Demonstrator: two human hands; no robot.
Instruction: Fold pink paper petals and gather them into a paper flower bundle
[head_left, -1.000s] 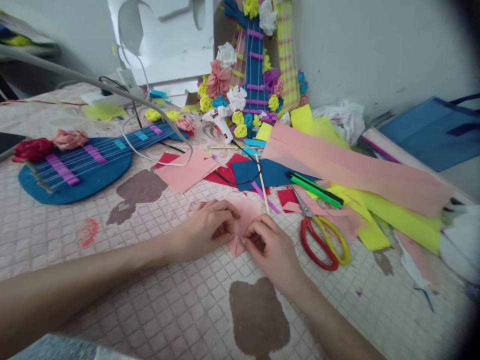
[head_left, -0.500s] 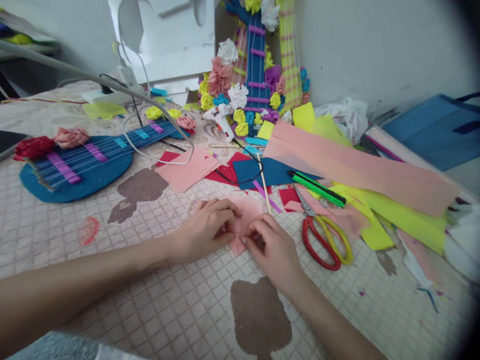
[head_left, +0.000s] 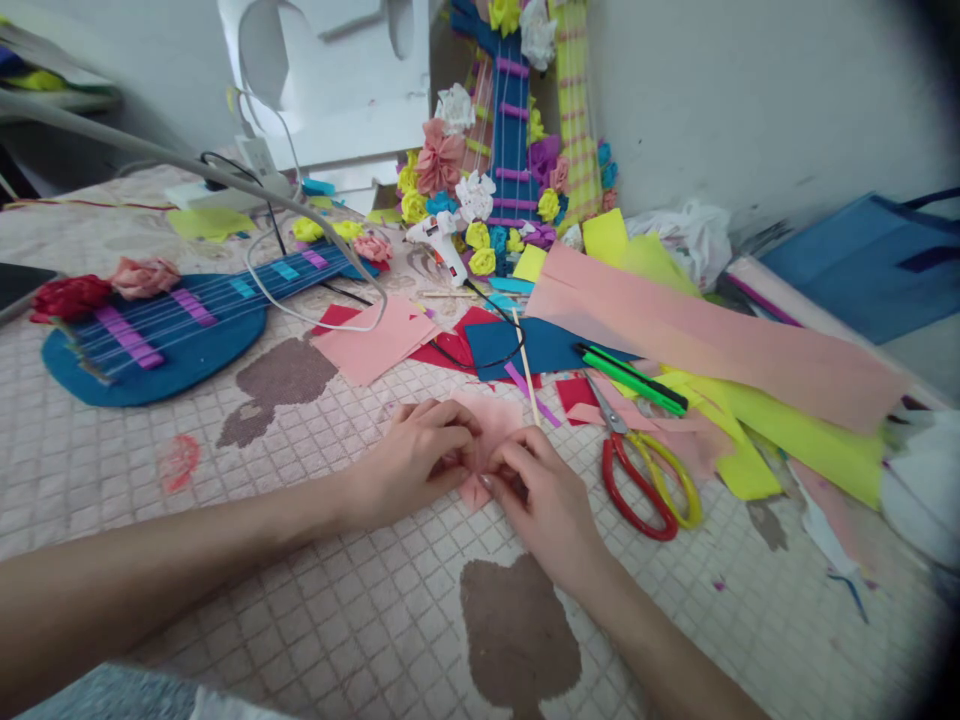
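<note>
Hands (head_left: 420, 450) (head_left: 551, 500) barely shifted, pinching pink paper (head_left: 493, 414), scissors (head_left: 619, 427) near right.

Front centre of desk (head_left: 337, 620): a sheet (head_left: 495, 415) lay between left grip (head_left: 424, 450) and right grip (head_left: 546, 490), both touching it. Further back, to the left, lay a guitar model (head_left: 214, 355), with a cable (head_left: 174, 157) crossing over its neck. Behind the sheet lay a stick (head_left: 526, 365) and cut pieces (head_left: 367, 350); behind these, a glue gun (head_left: 441, 248), in front of upright guitar models (head_left: 514, 125). Right of the right grip lay scissors (head_left: 619, 428), with a cutter (head_left: 634, 380) just behind them. A strip (head_left: 712, 330) lay behind the cutter; a bag (head_left: 847, 265), far right.
</note>
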